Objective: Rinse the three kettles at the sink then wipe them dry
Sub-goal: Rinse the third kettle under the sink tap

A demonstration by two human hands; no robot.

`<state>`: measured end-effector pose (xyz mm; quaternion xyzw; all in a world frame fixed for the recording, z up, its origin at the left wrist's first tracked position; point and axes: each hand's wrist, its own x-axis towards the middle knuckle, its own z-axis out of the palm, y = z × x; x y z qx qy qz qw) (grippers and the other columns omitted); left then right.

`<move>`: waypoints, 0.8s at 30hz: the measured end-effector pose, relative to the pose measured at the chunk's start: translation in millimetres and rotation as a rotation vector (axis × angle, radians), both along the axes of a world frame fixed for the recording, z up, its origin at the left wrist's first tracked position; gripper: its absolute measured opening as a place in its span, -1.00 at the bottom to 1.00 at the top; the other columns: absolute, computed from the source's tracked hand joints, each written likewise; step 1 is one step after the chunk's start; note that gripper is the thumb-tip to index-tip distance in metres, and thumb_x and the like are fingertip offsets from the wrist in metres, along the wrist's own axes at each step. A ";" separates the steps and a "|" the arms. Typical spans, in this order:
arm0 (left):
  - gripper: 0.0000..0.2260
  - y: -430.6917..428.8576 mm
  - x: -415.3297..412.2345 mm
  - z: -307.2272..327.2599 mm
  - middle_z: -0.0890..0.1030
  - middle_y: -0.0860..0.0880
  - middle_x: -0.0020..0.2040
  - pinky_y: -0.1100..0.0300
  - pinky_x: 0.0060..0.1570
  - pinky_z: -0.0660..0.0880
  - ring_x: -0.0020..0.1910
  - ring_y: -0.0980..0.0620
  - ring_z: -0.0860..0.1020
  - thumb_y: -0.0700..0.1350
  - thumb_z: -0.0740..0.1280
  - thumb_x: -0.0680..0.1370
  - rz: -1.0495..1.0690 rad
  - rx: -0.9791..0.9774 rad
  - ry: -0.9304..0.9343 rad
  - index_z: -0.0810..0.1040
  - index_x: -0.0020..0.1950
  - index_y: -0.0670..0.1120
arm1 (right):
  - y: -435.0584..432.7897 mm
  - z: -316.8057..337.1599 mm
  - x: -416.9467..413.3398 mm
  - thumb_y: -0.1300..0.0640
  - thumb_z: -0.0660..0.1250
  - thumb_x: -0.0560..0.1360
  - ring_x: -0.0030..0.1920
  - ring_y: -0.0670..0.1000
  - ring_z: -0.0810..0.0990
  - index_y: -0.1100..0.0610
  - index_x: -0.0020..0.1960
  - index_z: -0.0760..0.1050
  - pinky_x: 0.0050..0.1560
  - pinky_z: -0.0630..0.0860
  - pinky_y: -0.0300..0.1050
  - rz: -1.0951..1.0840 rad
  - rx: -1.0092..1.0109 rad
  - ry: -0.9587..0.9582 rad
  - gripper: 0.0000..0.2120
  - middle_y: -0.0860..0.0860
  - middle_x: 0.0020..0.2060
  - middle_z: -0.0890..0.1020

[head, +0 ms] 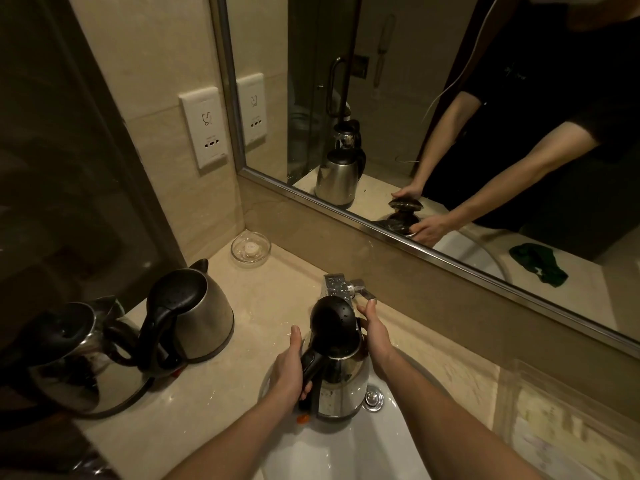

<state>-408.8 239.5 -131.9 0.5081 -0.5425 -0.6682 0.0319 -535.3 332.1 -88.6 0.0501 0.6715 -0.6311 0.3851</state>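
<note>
Over the white basin (346, 452), just below the faucet (336, 287), the kettle (341, 386) is held upright with its black lid (334, 322) flipped open. Its handle (308, 367) is gripped by the left hand (289, 368), and the far side of the body is cupped by the right hand (375, 332), thumb raised close to the lever (363, 289). No running water can be made out. For a good rinse, the open mouth should be set squarely under the spout, the handle gripped firmly as water weight is added, and the base probably turned away from the stream. The two other kettles (204, 313) are seen on the counter (270, 292) to the left, apart from the basin.
</note>
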 end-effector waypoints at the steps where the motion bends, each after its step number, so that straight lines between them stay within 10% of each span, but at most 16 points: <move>1: -0.28 -0.2 -0.3 -0.1 0.51 -0.09 -0.47 0.25 -0.58 0.34 -0.57 0.00 0.46 0.42 -0.01 0.57 0.000 0.001 0.000 0.60 -0.08 -0.20 | -0.1 -0.5 -0.2 -0.23 -0.12 0.63 0.35 0.20 0.38 0.02 0.47 0.31 0.15 0.31 0.02 0.001 -0.001 0.000 -0.44 0.18 0.37 0.41; 24: -0.26 -0.1 0.6 1.3 0.50 -0.09 -0.48 0.24 -0.56 0.37 -0.58 0.00 0.47 0.45 -0.02 0.55 -0.030 -0.014 -0.015 0.58 -0.10 -0.20 | 2.3 -4.0 -2.9 -0.24 -0.13 0.63 0.23 0.15 0.43 0.01 0.47 0.31 0.13 0.30 0.01 0.022 -0.015 0.009 -0.44 0.17 0.35 0.42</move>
